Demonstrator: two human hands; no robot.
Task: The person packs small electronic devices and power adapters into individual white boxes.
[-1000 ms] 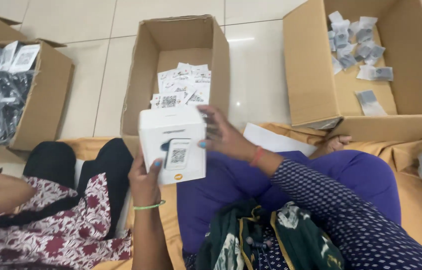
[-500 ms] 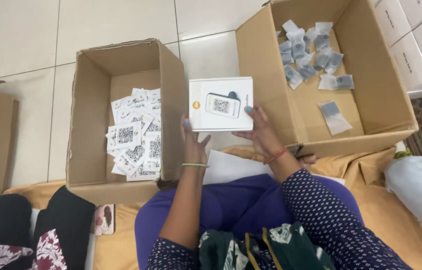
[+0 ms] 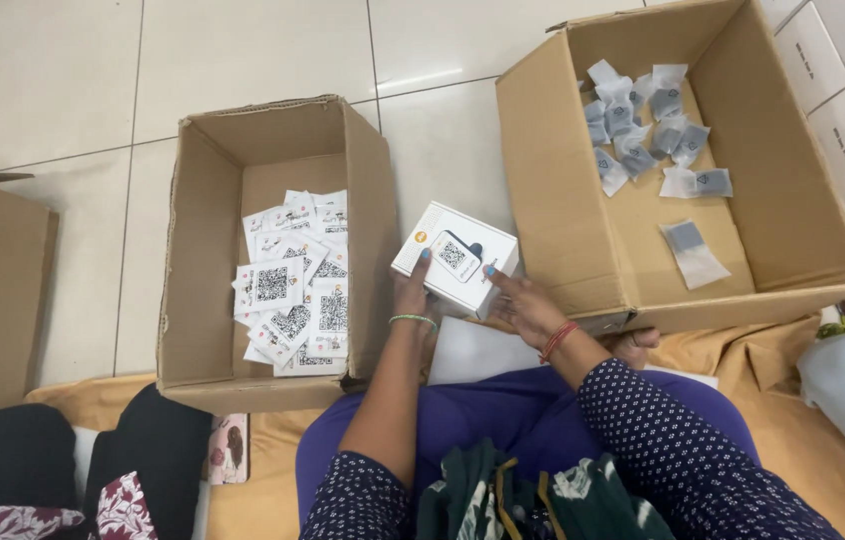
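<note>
While both hands are raised in front of the person's lap, they hold one small white box (image 3: 455,258) between them, tilted so its printed top faces up toward the camera. The left hand (image 3: 411,293) grips the box's near left corner, fingers curled up over the edge and thumb underneath as far as can be seen, a thin green bangle at the wrist. The right hand (image 3: 523,305) supports the box's near right edge from below and the side, one painted fingertip resting on the top face; a red thread circles that wrist. Held by opposite edges like this, the box looks steadied so that its face can be read or turned, though that is a judgement.

Just left of the left hand stands an open cardboard carton (image 3: 205,250) with a loose heap of white printed cards (image 3: 295,300) on its floor. Just right of and beyond the right hand sits a larger open carton (image 3: 543,200), its wall nearly touching the box, with small clear sachets (image 3: 643,130) scattered at its far end and one lying apart. Below the hands a white sheet (image 3: 473,352) rests on the purple lap
</note>
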